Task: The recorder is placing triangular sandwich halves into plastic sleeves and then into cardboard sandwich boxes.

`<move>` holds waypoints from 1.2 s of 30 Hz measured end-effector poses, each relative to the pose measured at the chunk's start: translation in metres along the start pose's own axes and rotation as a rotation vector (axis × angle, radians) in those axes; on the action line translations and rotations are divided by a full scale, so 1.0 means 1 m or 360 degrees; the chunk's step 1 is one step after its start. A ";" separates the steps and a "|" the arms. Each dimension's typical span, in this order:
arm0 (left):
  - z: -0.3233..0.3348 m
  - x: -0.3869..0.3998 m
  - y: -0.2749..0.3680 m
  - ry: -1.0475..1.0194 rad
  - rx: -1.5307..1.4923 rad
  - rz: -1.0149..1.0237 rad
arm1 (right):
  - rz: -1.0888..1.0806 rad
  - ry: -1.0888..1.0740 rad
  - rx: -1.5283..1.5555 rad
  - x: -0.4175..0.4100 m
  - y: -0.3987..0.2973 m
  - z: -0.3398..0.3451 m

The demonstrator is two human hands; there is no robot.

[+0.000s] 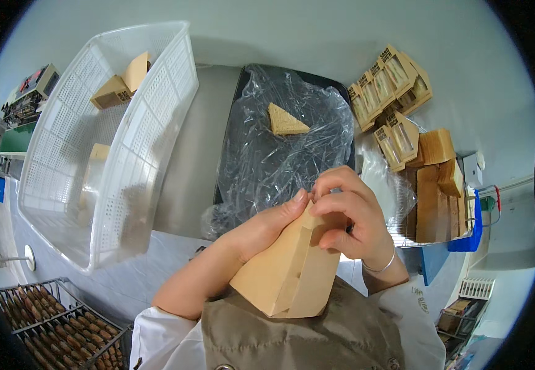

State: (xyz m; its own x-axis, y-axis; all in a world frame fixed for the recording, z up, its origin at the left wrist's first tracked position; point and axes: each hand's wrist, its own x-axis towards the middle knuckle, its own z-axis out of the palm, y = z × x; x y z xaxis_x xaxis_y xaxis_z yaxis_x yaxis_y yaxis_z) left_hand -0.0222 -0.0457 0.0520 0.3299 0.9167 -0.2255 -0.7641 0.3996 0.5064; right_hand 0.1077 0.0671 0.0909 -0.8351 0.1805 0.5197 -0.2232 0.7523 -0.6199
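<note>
A kraft cardboard sandwich box [281,268], wedge-shaped, is held close to my apron with its narrow end pointing away from me. My left hand [272,226] grips its left side, thumb near the tip. At that same tip, the bent fingers of my right hand [351,212] hold the edge of the flap. What the box contains is hidden from view. Beyond my hands, a triangular sandwich [287,121] of pale bread lies on crumpled clear plastic film [253,162], which covers a black tray [233,111].
At left stands a tall white perforated plastic crate [156,125] with several kraft boxes [112,92] inside. Filled sandwich boxes [383,83] line the right side, near bread loaves [434,194] on a wire rack. Dark racks [64,323] with long brown items sit at lower left.
</note>
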 end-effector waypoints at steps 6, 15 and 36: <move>-0.004 0.003 -0.001 -0.0092 -0.0003 -0.0054 | -0.0104 -0.0148 -0.0038 0.009 0.001 -0.006; -0.004 0.003 -0.002 -0.0113 0.0008 -0.0028 | -0.0027 -0.0094 0.0340 0.013 0.003 -0.002; -0.004 0.011 -0.001 0.0000 0.0152 0.0150 | 0.0210 -0.0140 0.0322 0.018 0.010 0.002</move>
State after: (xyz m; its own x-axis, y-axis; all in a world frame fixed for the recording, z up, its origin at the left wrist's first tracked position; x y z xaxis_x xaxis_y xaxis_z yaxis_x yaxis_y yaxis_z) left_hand -0.0198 -0.0363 0.0460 0.2591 0.9502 -0.1730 -0.7354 0.3102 0.6025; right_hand 0.0893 0.0769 0.0934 -0.9021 0.2062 0.3791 -0.1983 0.5822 -0.7885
